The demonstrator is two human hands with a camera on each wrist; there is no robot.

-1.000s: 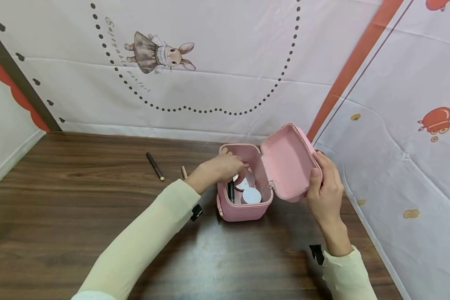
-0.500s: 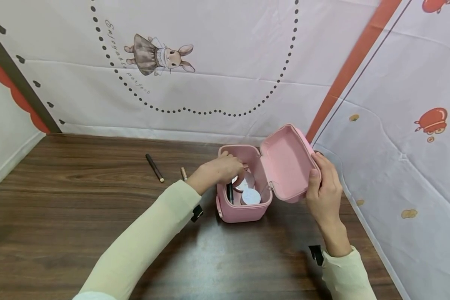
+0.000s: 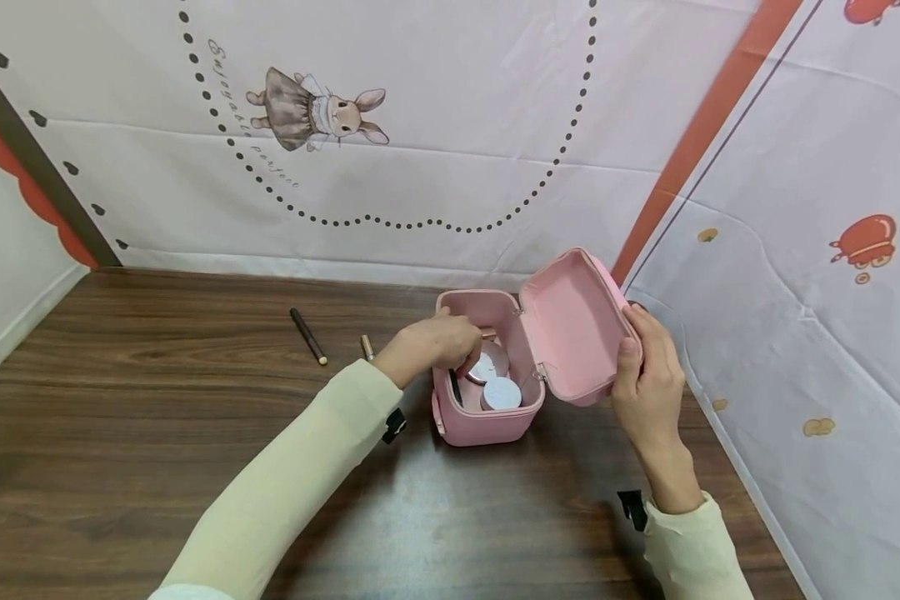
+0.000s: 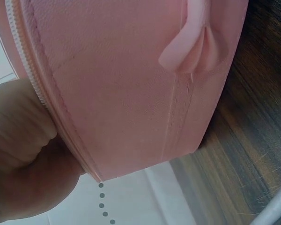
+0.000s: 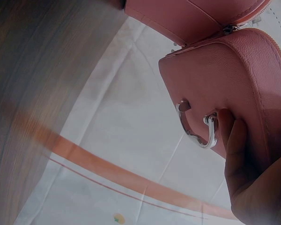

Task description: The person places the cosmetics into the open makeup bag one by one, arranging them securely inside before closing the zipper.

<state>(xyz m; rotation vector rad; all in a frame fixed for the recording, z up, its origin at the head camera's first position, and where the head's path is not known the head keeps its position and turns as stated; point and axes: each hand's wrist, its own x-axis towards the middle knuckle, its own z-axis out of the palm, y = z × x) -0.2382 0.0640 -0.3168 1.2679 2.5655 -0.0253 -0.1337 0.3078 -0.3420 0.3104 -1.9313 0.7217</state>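
Observation:
A pink cosmetic case (image 3: 487, 427) stands on the table with its zippered lid (image 3: 576, 325) swung up to the right. My left hand (image 3: 444, 340) reaches over its left rim, fingers bent down inside at a slim black stick (image 3: 456, 388) that leans along the left wall. Its fingertips are partly hidden, but they meet the stick's upper end. In the left wrist view, curled fingers (image 4: 18, 126) pass over the zipper edge. My right hand (image 3: 648, 379) holds the lid, thumb on the inner side and fingers behind, near the silver-ended handle (image 5: 196, 133) in the right wrist view.
Inside the case lie a white round jar (image 3: 502, 393), a round compact (image 3: 491, 363) and a rose-gold tube (image 3: 488, 333). A dark-handled stick (image 3: 309, 337) and a gold tube (image 3: 367, 346) lie left of it. Printed cloth walls (image 3: 450, 133) rise behind and at the right.
My left hand has shifted slightly left inside the case, and the black stick has moved and tilted with it. More of the compact and rose-gold tube shows. The right hand keeps the lid still.

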